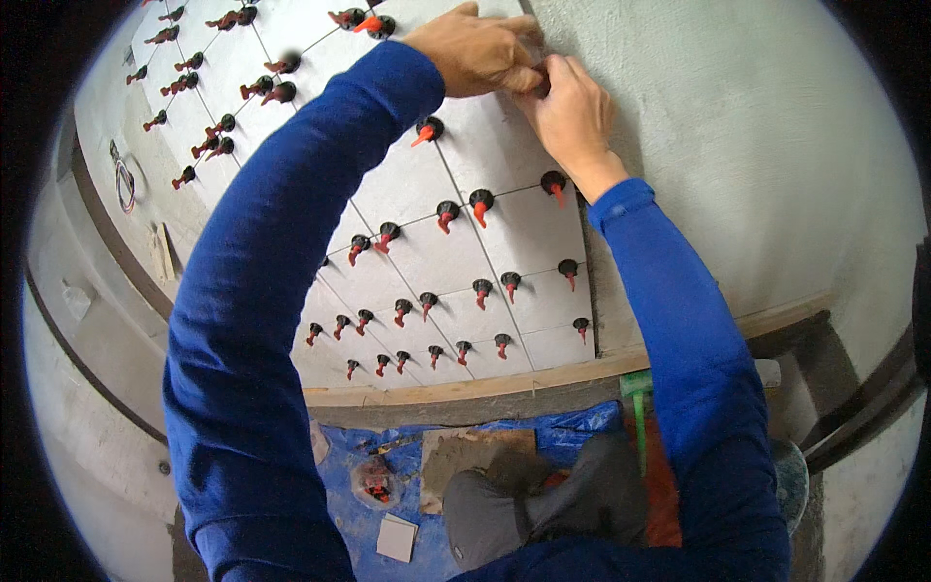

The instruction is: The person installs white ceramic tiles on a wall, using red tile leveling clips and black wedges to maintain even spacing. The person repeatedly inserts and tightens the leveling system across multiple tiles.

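Observation:
A wall of white tiles [529,233] rises ahead, studded with several black levelling caps with red wedges [480,202] at the joints. Both arms in blue sleeves reach up to the top right edge of the tiling. My left hand [475,48] lies with curled fingers on the upper tile edge. My right hand [572,112] pinches something small and dark right next to it; what it is stays hidden between the fingers. The two hands touch each other.
Bare grey plaster [756,145] lies right of the tiles. A wooden batten [456,393] runs under the bottom row. Below are a blue tarp [572,432], a mortar-smeared board [465,456], a loose white tile [397,537], a green-handled tool [638,407] and my knee [543,504].

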Available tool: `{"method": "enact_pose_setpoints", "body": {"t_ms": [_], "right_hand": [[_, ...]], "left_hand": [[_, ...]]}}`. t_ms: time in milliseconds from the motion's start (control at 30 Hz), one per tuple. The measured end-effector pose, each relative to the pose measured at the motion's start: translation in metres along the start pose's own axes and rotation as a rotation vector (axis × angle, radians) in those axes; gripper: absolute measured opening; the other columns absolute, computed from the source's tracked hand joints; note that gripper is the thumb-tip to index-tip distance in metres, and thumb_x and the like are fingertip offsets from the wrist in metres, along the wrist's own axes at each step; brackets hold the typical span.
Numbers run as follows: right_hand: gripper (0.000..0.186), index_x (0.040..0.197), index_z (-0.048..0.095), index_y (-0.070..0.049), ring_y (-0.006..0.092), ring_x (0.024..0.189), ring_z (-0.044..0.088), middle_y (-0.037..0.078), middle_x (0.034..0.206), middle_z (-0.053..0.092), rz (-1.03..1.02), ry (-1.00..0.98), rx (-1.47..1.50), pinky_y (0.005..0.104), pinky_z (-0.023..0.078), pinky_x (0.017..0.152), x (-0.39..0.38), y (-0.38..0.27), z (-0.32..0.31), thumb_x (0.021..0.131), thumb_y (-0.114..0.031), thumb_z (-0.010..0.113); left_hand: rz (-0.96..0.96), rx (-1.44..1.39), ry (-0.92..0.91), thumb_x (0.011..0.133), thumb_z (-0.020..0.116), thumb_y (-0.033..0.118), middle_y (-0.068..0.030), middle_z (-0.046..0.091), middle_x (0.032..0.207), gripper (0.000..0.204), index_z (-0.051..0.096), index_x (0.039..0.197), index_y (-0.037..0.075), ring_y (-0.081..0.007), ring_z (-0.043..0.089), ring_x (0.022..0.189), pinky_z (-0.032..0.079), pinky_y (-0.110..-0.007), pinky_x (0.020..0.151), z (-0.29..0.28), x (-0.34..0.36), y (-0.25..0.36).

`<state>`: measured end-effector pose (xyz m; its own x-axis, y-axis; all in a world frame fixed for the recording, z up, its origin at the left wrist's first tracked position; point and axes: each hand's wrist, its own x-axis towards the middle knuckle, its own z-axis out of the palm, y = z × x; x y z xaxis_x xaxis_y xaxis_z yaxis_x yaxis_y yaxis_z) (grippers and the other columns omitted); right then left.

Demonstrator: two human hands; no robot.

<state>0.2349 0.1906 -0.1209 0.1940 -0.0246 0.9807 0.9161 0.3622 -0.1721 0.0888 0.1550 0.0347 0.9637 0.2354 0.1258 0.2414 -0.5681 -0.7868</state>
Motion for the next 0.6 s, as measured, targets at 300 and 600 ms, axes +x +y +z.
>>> {"method": "enact_pose_setpoints", "body": {"t_ms": [300,600], "right_hand": [[0.043,0.126,0.067,-0.014,0.0311,0.101,0.07,0.006,0.112,0.07,-0.242,-0.285,0.257,0.0423,0.059,0.087,0.033,0.031,-0.044,0.084,-0.016,0.078],[0.026,0.106,0.071,-0.011,0.0281,0.092,0.072,0.003,0.104,0.069,-0.39,-0.214,0.164,0.0397,0.06,0.079,0.04,0.033,-0.033,0.082,-0.015,0.078]], "left_hand": [[-0.191,0.098,0.511,0.096,0.068,0.044,-0.0109,0.063,0.137,0.033,0.081,0.104,0.015,-0.0287,0.07,0.107,0.056,-0.042,0.095,0.049,-0.011,0.021],[-0.253,0.329,0.546,0.097,0.066,0.042,-0.0048,0.064,0.083,0.031,0.069,0.09,0.011,-0.0224,0.071,0.08,0.058,-0.036,0.069,0.043,-0.005,0.046]]}}
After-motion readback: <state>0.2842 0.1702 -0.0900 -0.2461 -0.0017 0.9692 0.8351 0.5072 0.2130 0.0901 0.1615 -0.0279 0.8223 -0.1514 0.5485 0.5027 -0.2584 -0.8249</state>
